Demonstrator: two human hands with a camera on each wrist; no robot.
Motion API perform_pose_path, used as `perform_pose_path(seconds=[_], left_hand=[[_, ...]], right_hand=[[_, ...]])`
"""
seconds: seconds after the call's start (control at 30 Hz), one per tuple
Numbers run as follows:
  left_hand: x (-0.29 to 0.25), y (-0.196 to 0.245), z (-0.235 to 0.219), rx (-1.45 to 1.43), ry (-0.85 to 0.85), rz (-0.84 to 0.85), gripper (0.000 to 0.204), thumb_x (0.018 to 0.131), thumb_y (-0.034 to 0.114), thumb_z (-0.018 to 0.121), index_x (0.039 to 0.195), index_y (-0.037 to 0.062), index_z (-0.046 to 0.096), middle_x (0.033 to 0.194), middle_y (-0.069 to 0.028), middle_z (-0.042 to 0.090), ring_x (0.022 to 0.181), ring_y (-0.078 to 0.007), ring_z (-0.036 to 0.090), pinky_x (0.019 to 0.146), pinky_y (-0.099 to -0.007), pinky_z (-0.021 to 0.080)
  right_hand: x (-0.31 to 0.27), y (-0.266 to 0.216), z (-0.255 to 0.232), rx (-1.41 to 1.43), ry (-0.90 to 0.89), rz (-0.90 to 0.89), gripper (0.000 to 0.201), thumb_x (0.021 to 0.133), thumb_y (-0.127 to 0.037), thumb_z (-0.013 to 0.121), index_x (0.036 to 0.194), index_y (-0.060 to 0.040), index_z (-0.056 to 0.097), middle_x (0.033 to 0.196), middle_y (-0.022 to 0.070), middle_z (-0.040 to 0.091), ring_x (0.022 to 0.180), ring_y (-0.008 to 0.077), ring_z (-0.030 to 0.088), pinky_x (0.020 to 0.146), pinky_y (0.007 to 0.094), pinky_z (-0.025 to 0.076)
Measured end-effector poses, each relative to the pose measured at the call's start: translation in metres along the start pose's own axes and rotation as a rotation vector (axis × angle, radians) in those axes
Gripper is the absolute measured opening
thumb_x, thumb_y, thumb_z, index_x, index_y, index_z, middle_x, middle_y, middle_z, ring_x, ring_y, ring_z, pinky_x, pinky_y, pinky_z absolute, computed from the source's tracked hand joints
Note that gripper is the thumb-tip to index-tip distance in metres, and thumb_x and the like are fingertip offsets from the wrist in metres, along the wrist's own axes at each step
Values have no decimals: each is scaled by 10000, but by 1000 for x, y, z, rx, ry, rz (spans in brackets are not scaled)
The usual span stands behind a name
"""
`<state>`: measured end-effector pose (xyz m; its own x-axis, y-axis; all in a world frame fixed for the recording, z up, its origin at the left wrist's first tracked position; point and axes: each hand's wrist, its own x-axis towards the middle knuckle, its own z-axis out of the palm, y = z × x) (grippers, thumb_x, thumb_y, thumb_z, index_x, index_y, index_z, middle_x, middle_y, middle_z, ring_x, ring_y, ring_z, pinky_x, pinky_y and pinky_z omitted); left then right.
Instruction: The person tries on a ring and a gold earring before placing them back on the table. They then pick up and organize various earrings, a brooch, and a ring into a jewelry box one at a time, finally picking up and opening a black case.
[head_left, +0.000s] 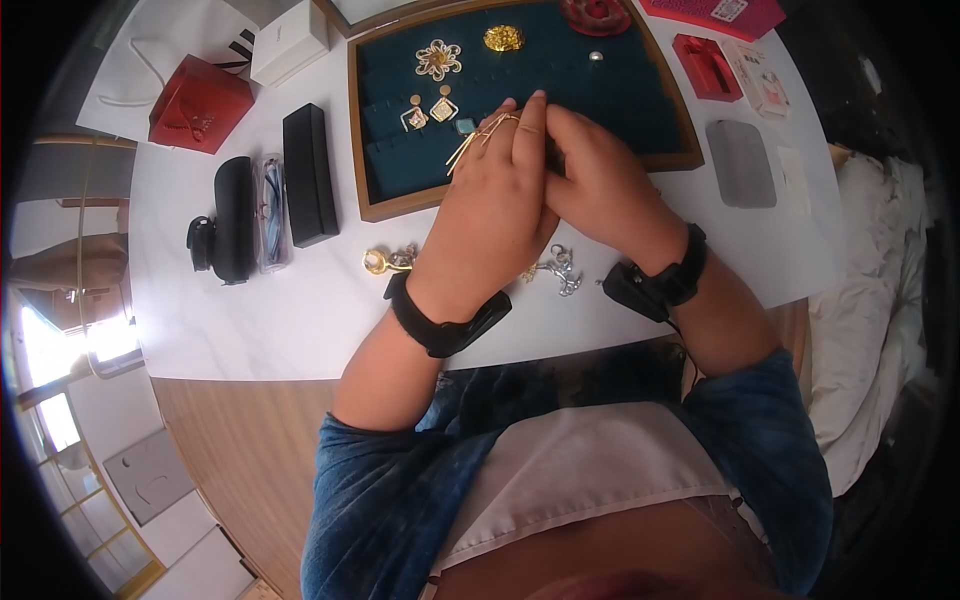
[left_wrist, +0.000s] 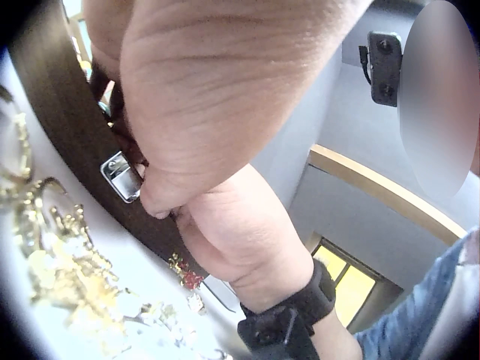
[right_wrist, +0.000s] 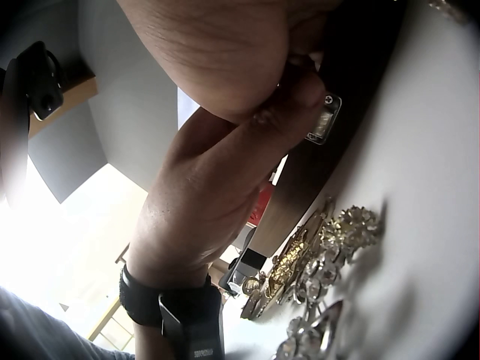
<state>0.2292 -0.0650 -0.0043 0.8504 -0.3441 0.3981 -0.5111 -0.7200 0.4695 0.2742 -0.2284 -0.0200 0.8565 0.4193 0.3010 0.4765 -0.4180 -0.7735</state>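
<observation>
Above the front of a wood-framed jewellery tray [head_left: 410,206] lined in dark green, both hands are close together. My left hand [head_left: 490,195] lies back up, with a gold ornament of thin bars [head_left: 462,155] sticking out at its fingers. My right hand [head_left: 610,180] meets it from the right, its fingers bent in behind the left ones and mostly hidden; I cannot tell what it holds. Just beyond the fingers, a small teal piece [head_left: 465,126] sits in the tray, near a pair of square drop earrings [head_left: 443,106]. In the wrist views, the hands overlap beside the tray's metal clasp [left_wrist: 121,178].
Higher in the tray are a flower brooch [head_left: 438,60], a gold oval piece [head_left: 503,38] and a red ornament [head_left: 597,14]. Loose jewellery [head_left: 560,270] lies before the tray. Left stand a black case [head_left: 310,175] and red bag [head_left: 200,105]; right, a red box [head_left: 707,68] and grey pad [head_left: 741,163].
</observation>
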Motion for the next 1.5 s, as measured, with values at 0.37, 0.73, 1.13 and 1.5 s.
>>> perform_pose_path(seconds=[0.37, 0.73, 1.13, 1.5], left_hand=[[0, -1, 0, -1, -1, 1, 878, 841, 27, 763, 1608, -57, 344, 1448, -326, 565, 1442, -481, 504, 1175, -506, 445], [0, 0, 0, -2, 7, 2, 878, 838, 20, 761, 1609, -54, 347, 1437, -322, 574, 1446, -476, 503, 1178, -503, 441], [1, 0, 0, 2, 17, 7, 865, 844, 19, 752, 1606, -52, 351, 1436, -313, 574, 1444, -474, 506, 1180, -503, 440], [0, 1, 0, 3, 14, 4, 866, 851, 40, 757, 1611, -50, 350, 1447, -329, 567, 1444, -477, 504, 1179, -506, 440]], right_hand=[[0, -1, 0, 15, -2, 3, 248, 908, -116, 710, 1093, -1, 592, 1029, 203, 689, 945, 429, 685, 795, 492, 558], [0, 0, 0, 17, -11, 2, 254, 906, -107, 707, 1105, -1, 590, 1036, 205, 689, 946, 428, 685, 795, 493, 558], [-1, 3, 1, 37, -1, -19, 268, 903, -92, 700, 1130, -2, 589, 1046, 209, 689, 957, 430, 687, 805, 494, 560], [0, 0, -1, 10, -3, -26, 273, 907, -104, 706, 1132, -4, 588, 1052, 211, 691, 971, 434, 688, 814, 493, 563]])
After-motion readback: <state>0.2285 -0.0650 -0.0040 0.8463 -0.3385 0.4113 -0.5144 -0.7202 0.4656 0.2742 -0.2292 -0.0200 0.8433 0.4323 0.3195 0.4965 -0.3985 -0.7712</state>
